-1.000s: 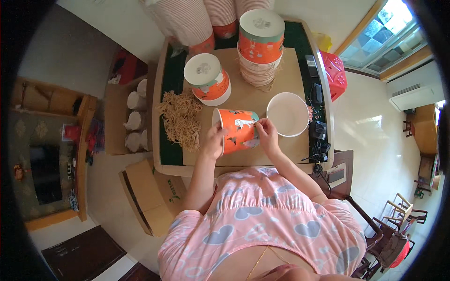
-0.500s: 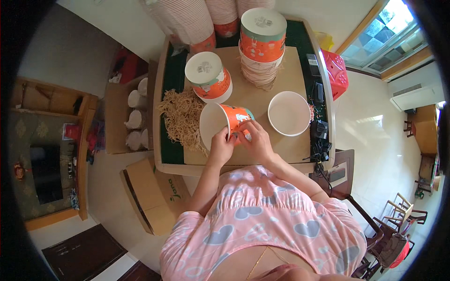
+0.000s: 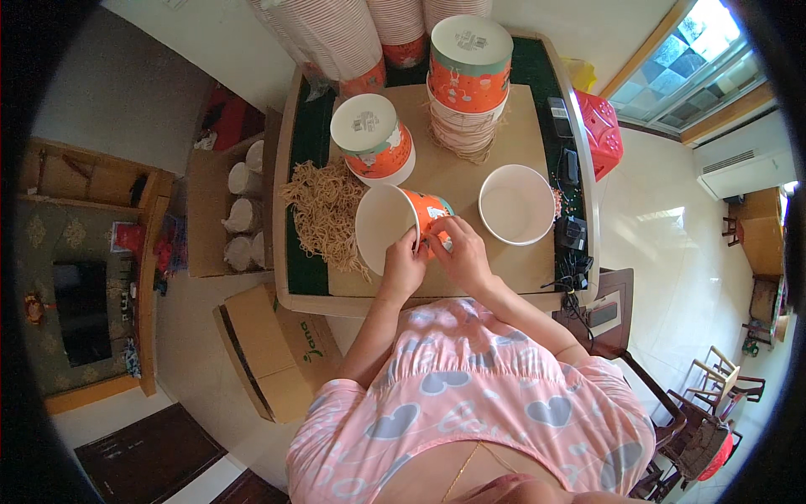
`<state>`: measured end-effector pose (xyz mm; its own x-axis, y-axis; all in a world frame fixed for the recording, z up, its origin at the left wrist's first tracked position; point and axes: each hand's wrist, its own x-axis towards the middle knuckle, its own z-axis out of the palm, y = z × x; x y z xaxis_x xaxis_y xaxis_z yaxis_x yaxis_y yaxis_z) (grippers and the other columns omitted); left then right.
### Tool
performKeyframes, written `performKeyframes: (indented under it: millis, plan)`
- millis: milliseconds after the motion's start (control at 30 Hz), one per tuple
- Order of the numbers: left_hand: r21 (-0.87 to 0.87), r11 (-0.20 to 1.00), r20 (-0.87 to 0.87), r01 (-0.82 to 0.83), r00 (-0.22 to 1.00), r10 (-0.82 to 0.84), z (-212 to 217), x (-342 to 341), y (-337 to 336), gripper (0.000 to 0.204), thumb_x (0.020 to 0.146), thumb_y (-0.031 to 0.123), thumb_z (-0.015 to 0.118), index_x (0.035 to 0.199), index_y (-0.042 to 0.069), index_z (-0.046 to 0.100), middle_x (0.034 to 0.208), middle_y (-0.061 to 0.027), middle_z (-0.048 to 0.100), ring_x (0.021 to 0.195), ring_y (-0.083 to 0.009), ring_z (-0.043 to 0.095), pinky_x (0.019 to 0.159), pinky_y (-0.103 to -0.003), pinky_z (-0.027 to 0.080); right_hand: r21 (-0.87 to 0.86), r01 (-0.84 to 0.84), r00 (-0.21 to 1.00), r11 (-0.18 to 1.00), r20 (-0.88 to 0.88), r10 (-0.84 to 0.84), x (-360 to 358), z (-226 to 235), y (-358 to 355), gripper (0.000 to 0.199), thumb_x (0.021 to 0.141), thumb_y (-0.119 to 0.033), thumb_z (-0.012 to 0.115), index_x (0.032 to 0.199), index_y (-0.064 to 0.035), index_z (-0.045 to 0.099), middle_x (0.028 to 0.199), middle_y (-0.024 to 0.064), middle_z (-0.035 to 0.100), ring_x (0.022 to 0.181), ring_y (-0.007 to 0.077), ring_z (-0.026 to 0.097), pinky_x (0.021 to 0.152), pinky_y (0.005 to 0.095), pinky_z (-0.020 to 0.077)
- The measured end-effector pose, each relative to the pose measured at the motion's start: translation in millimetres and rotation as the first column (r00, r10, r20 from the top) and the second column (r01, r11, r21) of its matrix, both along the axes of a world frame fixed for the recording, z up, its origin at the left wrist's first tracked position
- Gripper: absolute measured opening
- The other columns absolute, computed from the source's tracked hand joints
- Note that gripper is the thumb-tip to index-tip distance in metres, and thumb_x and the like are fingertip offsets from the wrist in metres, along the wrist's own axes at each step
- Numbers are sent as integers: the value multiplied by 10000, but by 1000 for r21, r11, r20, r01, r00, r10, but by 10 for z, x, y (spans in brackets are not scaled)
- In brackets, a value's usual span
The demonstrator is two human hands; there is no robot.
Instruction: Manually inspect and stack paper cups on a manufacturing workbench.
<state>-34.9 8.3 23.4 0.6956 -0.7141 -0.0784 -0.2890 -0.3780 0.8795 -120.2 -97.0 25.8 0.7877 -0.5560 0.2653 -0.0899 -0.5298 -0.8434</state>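
An orange and white paper tub (image 3: 391, 223) lies tipped on its side over the table, its white open mouth facing left. My left hand (image 3: 405, 265) grips its lower rim and my right hand (image 3: 456, 250) holds its orange wall from the right. Just left of the tub lies a heap of tan rubber bands (image 3: 323, 212). An empty white tub (image 3: 515, 204) stands upright to the right of my hands.
Upside-down tubs (image 3: 373, 139) and a tall stack of them (image 3: 468, 71) stand further back on the wooden table (image 3: 520, 277). Long sleeves of stacked tubs (image 3: 332, 34) lean at the far edge. Cardboard boxes (image 3: 273, 353) sit on the floor at left, a red stool (image 3: 600, 134) at right.
The tub has turned from facing right to lying with its mouth to the left, and both hands shifted left with it toward the rubber bands.
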Motion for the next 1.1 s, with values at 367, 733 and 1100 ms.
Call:
performKeyframes:
  millis: [367,733,1100]
  plan:
    - [-31,1000,7,5,1000,-5,51,-27,-49,246,783,-32,540,1026,1,562,843,-179,629,771,-274,626,668,-363,479,-17,-1,999,1000,-36,0,-4,-28,-24,123,777,-128,610,846,-51,544,836,135,589,793,344,562,688,421,452]
    - [-43,999,21,16,1000,-16,-77,-29,-58,245,781,-30,529,1022,1,560,834,-185,623,781,-283,632,673,-359,474,7,14,995,1000,-97,-13,-14,-108,-47,142,782,-160,605,861,-50,562,843,142,600,784,346,572,696,422,456]
    - [-22,1000,22,-1,1000,2,-57,-51,-73,259,779,-28,539,1035,4,551,871,-198,617,825,-337,620,699,-389,475,2,-10,993,1000,-121,10,-9,-129,-53,140,789,-153,590,870,-44,558,860,148,597,787,349,574,702,431,454]
